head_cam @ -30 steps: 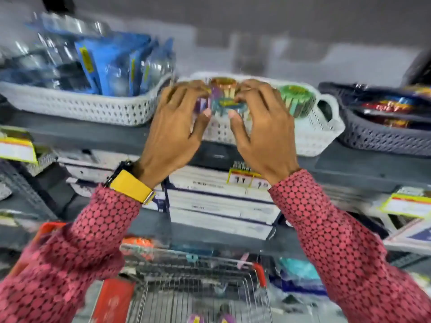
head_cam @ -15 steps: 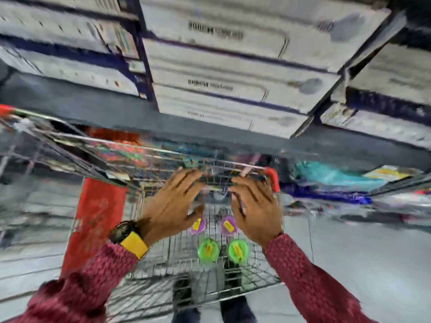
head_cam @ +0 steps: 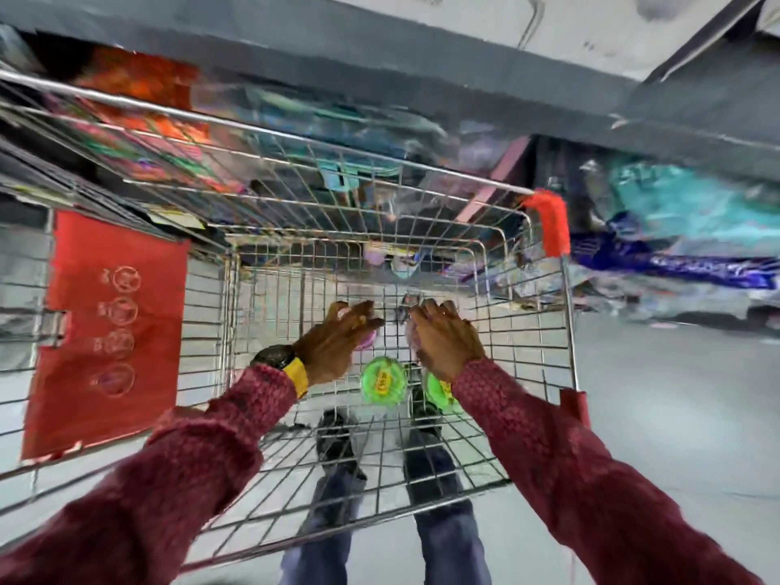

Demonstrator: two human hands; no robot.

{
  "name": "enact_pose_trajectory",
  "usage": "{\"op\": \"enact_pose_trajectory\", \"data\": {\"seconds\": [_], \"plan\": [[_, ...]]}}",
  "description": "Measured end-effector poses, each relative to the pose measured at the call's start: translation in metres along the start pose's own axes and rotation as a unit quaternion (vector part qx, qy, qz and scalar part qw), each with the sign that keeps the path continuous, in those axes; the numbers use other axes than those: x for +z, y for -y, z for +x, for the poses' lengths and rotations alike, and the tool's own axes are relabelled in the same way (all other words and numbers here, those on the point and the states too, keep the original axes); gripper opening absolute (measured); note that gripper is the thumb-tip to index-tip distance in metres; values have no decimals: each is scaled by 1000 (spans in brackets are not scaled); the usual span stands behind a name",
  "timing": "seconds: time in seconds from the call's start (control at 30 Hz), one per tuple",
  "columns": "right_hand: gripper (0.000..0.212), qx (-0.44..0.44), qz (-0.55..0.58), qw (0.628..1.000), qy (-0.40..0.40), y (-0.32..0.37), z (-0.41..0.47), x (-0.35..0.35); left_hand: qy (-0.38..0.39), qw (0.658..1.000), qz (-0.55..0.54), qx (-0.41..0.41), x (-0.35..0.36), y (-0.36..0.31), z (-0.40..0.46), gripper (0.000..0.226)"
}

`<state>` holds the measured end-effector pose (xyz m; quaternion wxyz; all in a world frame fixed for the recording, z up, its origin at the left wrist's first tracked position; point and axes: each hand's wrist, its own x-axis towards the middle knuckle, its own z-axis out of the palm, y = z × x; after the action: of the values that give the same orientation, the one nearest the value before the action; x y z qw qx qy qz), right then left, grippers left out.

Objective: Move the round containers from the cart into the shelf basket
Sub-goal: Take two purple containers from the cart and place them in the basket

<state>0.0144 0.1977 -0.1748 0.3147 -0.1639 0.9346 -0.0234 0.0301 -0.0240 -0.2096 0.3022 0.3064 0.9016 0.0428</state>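
Both of my hands are down inside the wire cart (head_cam: 565, 331). My left hand (head_cam: 337, 344) curls its fingers around a purple round container (head_cam: 366, 339), which shows pink between the fingers and thumb. My right hand (head_cam: 443, 344) lies over a second purple round container (head_cam: 411, 336); most of it is hidden, and its grip is blurred. Two green round containers with yellow labels sit on the cart floor nearer to me, one (head_cam: 383, 380) between my wrists and one (head_cam: 437, 392) partly under my right wrist. The shelf basket is out of view.
A red child-seat flap (head_cam: 109, 331) hangs on the cart's left side. The grey shelf edge (head_cam: 380, 61) runs just beyond the cart, with blurred packets below it. My feet (head_cam: 337, 441) show through the cart floor. Grey floor lies to the right.
A second ago both hands held containers up at the white shelf basket. The view has swung down to the cart, and both hands have dropped from above the purple containers onto them.
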Motion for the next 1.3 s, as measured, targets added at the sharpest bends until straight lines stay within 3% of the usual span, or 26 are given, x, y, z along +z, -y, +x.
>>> {"op": "enact_pose_trajectory", "data": {"seconds": [0.1,0.27,0.37,0.5,0.7,0.77,0.83,0.93,1.3], "plan": [[66,40,31,999,-6,0,8,6,12,999,-25,-34,3,1,11,70],[80,52,92,994,25,2,9,11,-91,995,-34,-35,-9,-1,9,68],[75,33,84,995,39,5,9,14,-70,989,-91,-89,-21,6,4,76],[67,49,78,996,10,7,7,2,-122,979,-116,-116,-46,8,-11,80],[56,63,73,981,-169,21,-10,-86,-236,954,-128,-131,-121,0,-46,79],[64,62,70,963,-254,27,-29,-133,-275,940,-138,-145,-158,-10,-62,80],[74,56,77,935,-342,37,-51,-179,-321,923,-149,-151,-196,-22,-80,79],[68,33,90,884,-458,48,-99,-254,-412,885,-153,-153,-264,-44,-117,78],[59,-26,90,741,-665,53,-269,-476,-584,804,-33,-111,-518,-144,-248,74]]}}
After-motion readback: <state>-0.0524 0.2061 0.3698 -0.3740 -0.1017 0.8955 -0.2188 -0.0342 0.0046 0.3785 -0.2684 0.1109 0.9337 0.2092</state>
